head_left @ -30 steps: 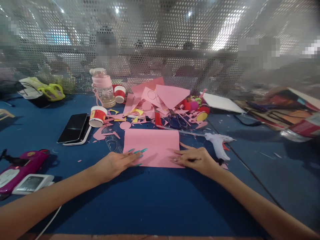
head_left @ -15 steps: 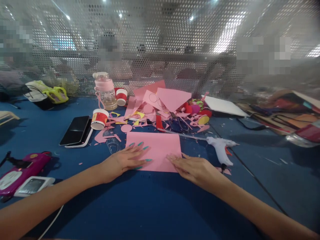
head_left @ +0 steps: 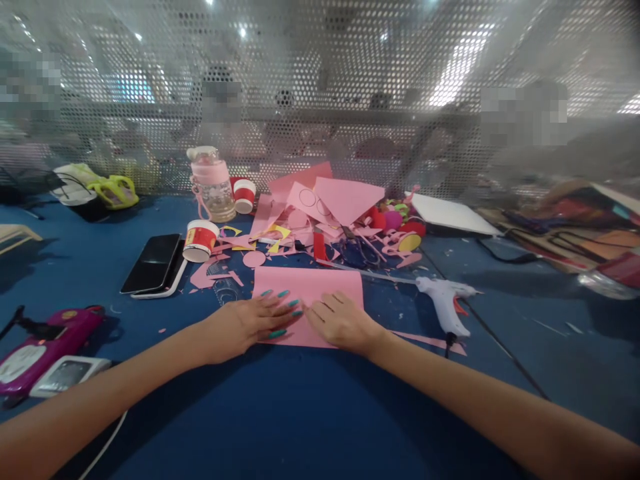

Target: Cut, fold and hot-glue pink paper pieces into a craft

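A pink sheet of paper (head_left: 320,285) lies flat on the blue table (head_left: 280,413) in front of me. My left hand (head_left: 255,319) rests on its left part, fingers stretched out flat, nails painted teal. My right hand (head_left: 340,320) lies palm down on the middle of the sheet, fingers spread, its fingertips almost touching those of the left hand. Neither hand holds anything. A thin pink strip (head_left: 425,340) lies to the right of my right wrist.
A white glue gun (head_left: 445,300) lies right of the sheet, its cord running toward me. Behind are pink paper scraps (head_left: 320,207), scissors (head_left: 357,250), a bottle (head_left: 213,183), two red cups (head_left: 199,240), a phone (head_left: 153,263). Pink gadgets (head_left: 40,343) sit at left, a perforated screen behind.
My right hand has slid left from the sheet's right edge to its middle, beside the left hand. The left hand has hardly moved. A pink strip now shows at the right.
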`<action>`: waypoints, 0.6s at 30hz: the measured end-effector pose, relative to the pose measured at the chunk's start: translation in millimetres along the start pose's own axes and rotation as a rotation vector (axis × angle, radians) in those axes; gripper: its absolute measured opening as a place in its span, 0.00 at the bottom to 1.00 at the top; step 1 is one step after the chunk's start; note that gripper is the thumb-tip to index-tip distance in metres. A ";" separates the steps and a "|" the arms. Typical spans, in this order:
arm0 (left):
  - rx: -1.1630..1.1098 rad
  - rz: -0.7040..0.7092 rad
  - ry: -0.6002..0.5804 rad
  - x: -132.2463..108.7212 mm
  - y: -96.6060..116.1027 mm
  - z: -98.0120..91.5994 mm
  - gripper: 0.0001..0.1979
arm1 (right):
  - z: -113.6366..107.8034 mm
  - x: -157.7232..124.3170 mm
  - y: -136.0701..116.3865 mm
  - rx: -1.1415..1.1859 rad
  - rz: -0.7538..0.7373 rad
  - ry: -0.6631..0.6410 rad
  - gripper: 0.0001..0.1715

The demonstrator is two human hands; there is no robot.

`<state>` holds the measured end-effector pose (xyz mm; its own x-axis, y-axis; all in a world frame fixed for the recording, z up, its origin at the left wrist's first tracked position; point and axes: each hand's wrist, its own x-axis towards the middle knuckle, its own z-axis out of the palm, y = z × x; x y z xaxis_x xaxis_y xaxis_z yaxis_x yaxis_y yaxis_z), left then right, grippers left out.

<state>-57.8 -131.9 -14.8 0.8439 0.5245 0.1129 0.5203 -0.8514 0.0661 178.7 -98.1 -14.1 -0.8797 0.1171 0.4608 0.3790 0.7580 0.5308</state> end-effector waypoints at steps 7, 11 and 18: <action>0.269 -0.096 0.286 11.7 -7.6 22.7 0.16 | 16.1 -5.9 4.7 0.226 0.263 0.025 0.11; 0.350 -0.056 0.358 17.7 -5.0 25.7 0.15 | 14.9 -2.7 3.3 0.234 0.285 0.029 0.11; 0.307 -0.080 0.237 29.2 1.0 15.7 0.20 | 13.5 -0.6 3.6 0.283 0.328 -0.067 0.10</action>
<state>-30.6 -117.4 -27.0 0.7644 0.5432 0.3472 0.6281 -0.7489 -0.2112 176.7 -86.8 -22.0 -0.7459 0.4154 0.5206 0.5562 0.8186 0.1437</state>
